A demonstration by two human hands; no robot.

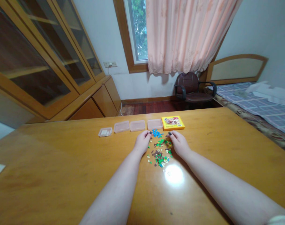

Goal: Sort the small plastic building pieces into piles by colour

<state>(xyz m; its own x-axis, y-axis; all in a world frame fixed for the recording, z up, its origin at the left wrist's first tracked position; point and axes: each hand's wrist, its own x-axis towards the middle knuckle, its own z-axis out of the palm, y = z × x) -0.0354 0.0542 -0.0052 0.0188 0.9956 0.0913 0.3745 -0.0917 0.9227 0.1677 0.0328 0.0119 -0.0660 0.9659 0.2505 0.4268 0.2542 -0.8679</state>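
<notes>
My left hand (142,142) is at the left side of a small pile of blue building bricks (157,133). Its thumb and fingers are pinched together, and whatever they hold is too small or hidden to make out. On the other side, my right hand (179,143) has its fingers curled in over the edge of the loose bricks, with their tips partly hidden. Between and below both hands lie mixed green bricks (160,160), brown bricks (158,154) and cream ones, scattered on the table. The blue pieces sit apart, at the top of the heap.
Behind the bricks stand several clear plastic trays (137,125) in a row; the small leftmost tray (105,132) holds pale pieces. A yellow box (173,123) lies at the row's right end. The wooden table (62,175) has its far edge just beyond, with an office chair (191,87) behind.
</notes>
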